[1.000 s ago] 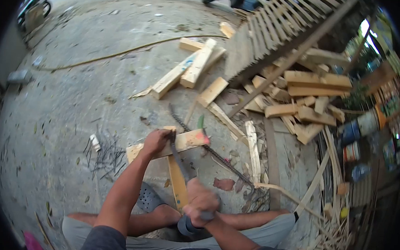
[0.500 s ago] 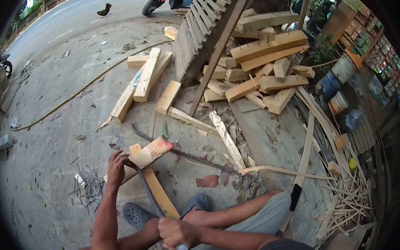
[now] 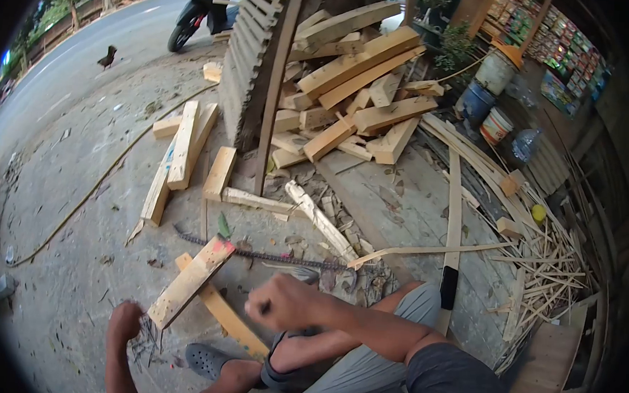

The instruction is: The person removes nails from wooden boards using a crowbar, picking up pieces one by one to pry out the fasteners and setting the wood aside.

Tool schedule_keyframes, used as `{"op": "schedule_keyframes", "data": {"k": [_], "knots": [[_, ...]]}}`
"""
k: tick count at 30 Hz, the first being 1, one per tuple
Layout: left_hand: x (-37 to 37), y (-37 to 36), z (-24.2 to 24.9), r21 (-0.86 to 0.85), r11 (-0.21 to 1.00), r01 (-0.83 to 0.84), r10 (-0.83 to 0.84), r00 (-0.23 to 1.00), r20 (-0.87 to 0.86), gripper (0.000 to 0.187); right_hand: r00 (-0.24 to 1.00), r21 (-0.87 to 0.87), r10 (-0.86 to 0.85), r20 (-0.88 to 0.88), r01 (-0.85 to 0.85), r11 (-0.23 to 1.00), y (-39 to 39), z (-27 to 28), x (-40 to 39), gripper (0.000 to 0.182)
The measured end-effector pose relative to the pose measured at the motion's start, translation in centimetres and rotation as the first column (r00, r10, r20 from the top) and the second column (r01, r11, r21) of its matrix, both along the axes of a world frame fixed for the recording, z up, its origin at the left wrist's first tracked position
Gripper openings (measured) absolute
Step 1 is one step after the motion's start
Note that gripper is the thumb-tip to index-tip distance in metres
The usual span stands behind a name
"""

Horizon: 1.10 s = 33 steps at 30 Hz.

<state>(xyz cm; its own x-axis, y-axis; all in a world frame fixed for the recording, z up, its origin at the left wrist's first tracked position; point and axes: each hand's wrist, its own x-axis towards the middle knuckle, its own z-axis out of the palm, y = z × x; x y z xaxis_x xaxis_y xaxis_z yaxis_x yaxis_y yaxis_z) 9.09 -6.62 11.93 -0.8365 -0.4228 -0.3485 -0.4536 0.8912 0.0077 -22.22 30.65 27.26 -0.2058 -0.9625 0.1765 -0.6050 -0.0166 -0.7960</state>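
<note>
A wooden block [image 3: 193, 279] with a red-marked end and small dark specks lies crosswise over a longer plank [image 3: 231, 321] on the ground. My left hand [image 3: 127, 320] is closed beside the block's lower left end; what its fingers hold, if anything, is hidden. My right hand [image 3: 286, 304] is a blurred fist raised above the plank's right side. In that fist shows the dark end of a metal bar [image 3: 265, 308], most of it hidden or smeared. Thin nails [image 3: 148, 345] lie scattered near my left hand.
A ribbed steel rod [image 3: 275, 257] lies beyond the block. Farther off stand a heap of timber blocks [image 3: 359, 62] and a leaning slatted panel [image 3: 246, 70]. Thin wood strips [image 3: 550, 283] are piled at right, buckets [image 3: 495, 127] behind them. My clog [image 3: 207, 361] is near the plank.
My left hand has let go of the bent metal bar and moved down left of the block. My right fist has risen away from my lap. The view has shifted right.
</note>
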Motion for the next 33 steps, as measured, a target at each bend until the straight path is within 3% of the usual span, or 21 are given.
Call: {"op": "schedule_keyframes", "data": {"k": [1, 3, 5, 6, 7, 8, 10, 12, 13, 15, 17, 18, 19, 21, 22, 23, 24, 26, 27, 30, 33], "knots": [[2.9, -3.2, -4.9, -0.169, 0.965, -0.199, 0.235, 0.945, 0.228, 0.015, 0.988, 0.148, -0.145, -0.051, 0.151, 0.977, -0.8, -1.9, -1.3, 0.021], [9.3, -6.8, -12.6, -0.353, 0.916, -0.190, 0.308, 0.896, 0.318, 0.019, 0.926, 0.340, -0.338, -0.168, 0.377, 0.862, -2.1, -8.3, -4.9, 0.027], [5.5, -1.4, -8.2, -0.372, 0.838, -0.398, 0.520, 0.790, 0.326, 0.030, 0.872, 0.416, -0.421, -0.251, 0.490, 0.766, -2.4, -16.4, -8.8, 0.035], [3.2, 0.5, -6.7, -0.336, 0.848, -0.411, 0.517, 0.782, 0.349, 0.039, 0.852, 0.445, -0.447, -0.273, 0.524, 0.726, -1.8, -19.7, -9.9, 0.038], [2.0, 1.2, -7.7, -0.209, 0.873, -0.440, 0.476, 0.863, 0.171, 0.053, 0.836, 0.468, -0.478, -0.270, 0.548, 0.693, -1.1, -22.1, -10.4, 0.038], [-1.8, 3.4, -5.3, 0.057, 0.911, -0.408, 0.396, 0.905, 0.154, 0.091, 0.820, 0.492, -0.503, -0.272, 0.568, 0.660, -0.3, -24.0, -10.8, 0.039], [-7.3, 8.0, -3.8, 0.167, 0.941, -0.294, 0.310, 0.948, -0.077, 0.129, 0.788, 0.517, -0.547, -0.282, 0.605, 0.606, 0.3, -26.6, -11.0, 0.040], [-10.8, 9.8, -6.4, 0.098, 0.971, -0.220, 0.225, 0.973, -0.044, 0.148, 0.741, 0.510, -0.600, -0.301, 0.657, 0.555, 0.6, -28.4, -11.1, 0.041], [-12.1, 11.0, -7.6, 0.045, 0.958, -0.282, 0.286, 0.948, -0.136, 0.146, 0.652, 0.404, -0.660, -0.373, 0.755, 0.517, 0.2, -30.9, -10.7, 0.044], [-13.7, 10.6, -6.7, 0.128, 0.910, -0.395, 0.410, 0.902, -0.137, 0.127, 0.457, 0.108, -0.452, -0.766, 0.784, 0.611, 0.1, -29.2, -6.8, 0.046], [-12.5, 8.2, -9.6, 0.224, 0.889, -0.399, 0.442, 0.877, -0.190, 0.089, 0.849, 0.418, -0.349, -0.396, 0.505, 0.755, -1.2, -24.9, -1.9, 0.069], [-12.0, 6.9, -11.3, 0.536, 0.770, -0.347, 0.497, 0.852, -0.162, 0.062, 0.913, 0.498, -0.261, -0.313, 0.391, 0.774, -1.3, -21.4, 1.2, 0.084], [-11.5, 7.7, -10.9, 0.746, 0.539, -0.392, 0.675, 0.731, -0.104, 0.053, 0.918, 0.458, -0.228, -0.325, 0.364, 0.811, -1.9, -23.5, 4.3, 0.088], [-9.4, 9.0, -10.8, 0.979, 0.036, -0.199, 0.924, 0.380, 0.043, 0.029, 0.919, 0.467, -0.191, -0.346, 0.345, 0.814, -2.7, -27.5, 10.3, 0.090], [-7.6, 5.9, -17.2, 1.000, -0.002, -0.028, 0.981, 0.192, 0.007, 0.022, 0.920, 0.519, -0.172, -0.352, 0.345, 0.782, -2.9, -28.8, 12.5, 0.088], [-8.2, 7.6, -11.2, 0.988, -0.001, -0.155, 0.995, 0.100, 0.016, 0.021, 0.876, 0.496, -0.190, -0.443, 0.416, 0.762, -3.4, -30.8, 14.4, 0.085], [-6.6, 5.8, -11.2, 0.997, -0.028, -0.070, 0.981, 0.192, 0.041, 0.022, 0.824, 0.470, -0.207, -0.527, 0.486, 0.737, -3.9, -32.8, 16.3, 0.083], [-7.1, 6.3, -6.1, 0.996, 0.011, 0.093, 0.999, 0.042, -0.015, 0.034, 0.934, 0.554, -0.224, -0.279, 0.347, 0.757, -3.6, -32.2, 15.2, 0.085], [-7.2, 6.4, -3.3, 0.997, 0.049, 0.058, 0.999, 0.019, -0.050, 0.038, 0.941, 0.623, -0.331, -0.077, 0.304, 0.721, -3.5, -31.2, 14.1, 0.088], [-6.8, 5.0, 0.4, 0.985, 0.169, -0.024, 0.986, 0.006, -0.169, 0.050, 0.929, 0.662, -0.344, 0.138, 0.172, 0.730, -2.5, -26.9, 11.0, 0.097], [-5.0, 5.0, 1.1, 0.953, 0.254, -0.165, 0.967, 0.071, -0.245, 0.056, 0.907, 0.341, -0.358, 0.222, 0.271, 0.900, -2.1, -28.4, 10.4, 0.101]]}}
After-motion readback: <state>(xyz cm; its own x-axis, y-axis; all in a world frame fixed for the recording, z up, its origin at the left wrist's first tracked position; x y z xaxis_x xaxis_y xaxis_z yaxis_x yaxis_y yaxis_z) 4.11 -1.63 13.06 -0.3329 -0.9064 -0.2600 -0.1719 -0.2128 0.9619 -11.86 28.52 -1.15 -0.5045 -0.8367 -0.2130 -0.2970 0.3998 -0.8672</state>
